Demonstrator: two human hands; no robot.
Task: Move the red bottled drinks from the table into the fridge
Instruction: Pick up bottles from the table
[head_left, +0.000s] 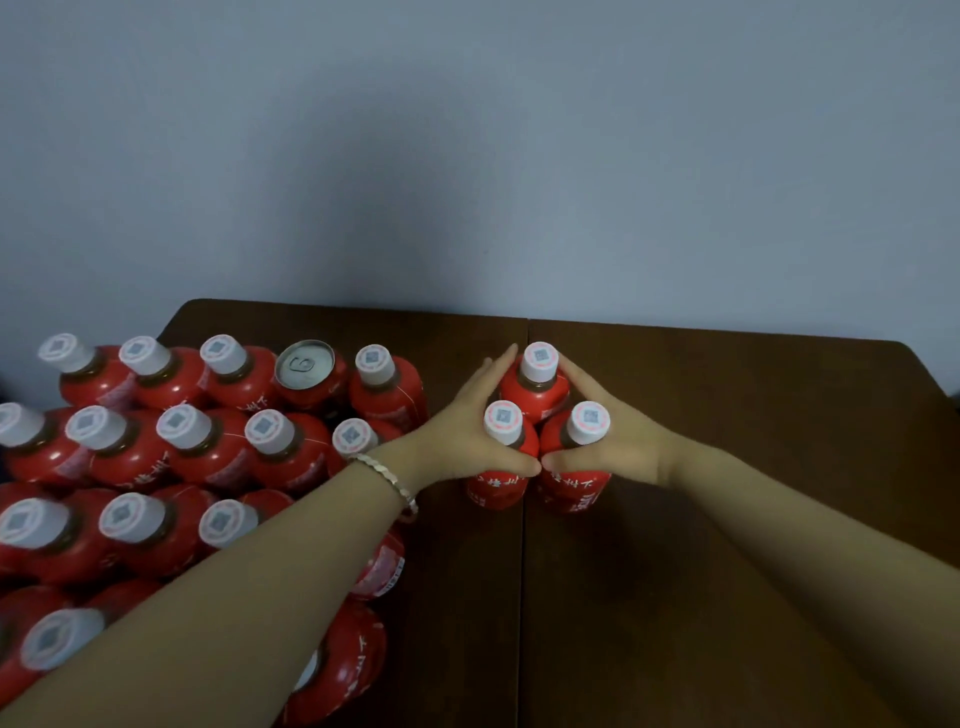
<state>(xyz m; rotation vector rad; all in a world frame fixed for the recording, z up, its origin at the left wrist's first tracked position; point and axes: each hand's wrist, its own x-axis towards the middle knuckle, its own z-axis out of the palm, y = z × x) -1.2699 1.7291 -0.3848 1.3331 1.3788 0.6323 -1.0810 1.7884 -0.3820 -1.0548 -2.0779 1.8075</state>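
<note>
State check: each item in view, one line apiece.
Left hand: straight fingers pressing three-bottle cluster from left.
Right hand: straight fingers pressing it from right.
Three-bottle cluster: upright, capped, on table.
Remaining bottles: upright, capped, crowded at left.
Can: unopened, among them.

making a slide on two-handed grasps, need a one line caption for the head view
The left hand and right hand press straight fingers around three red bottles on the brown table.

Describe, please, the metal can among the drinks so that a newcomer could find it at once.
On the dark wooden table, look at the cluster of red bottles on the left. In its back row, second from the right, stands the can: a flat silver pull-tab top where every neighbour has a white cap.
</note>
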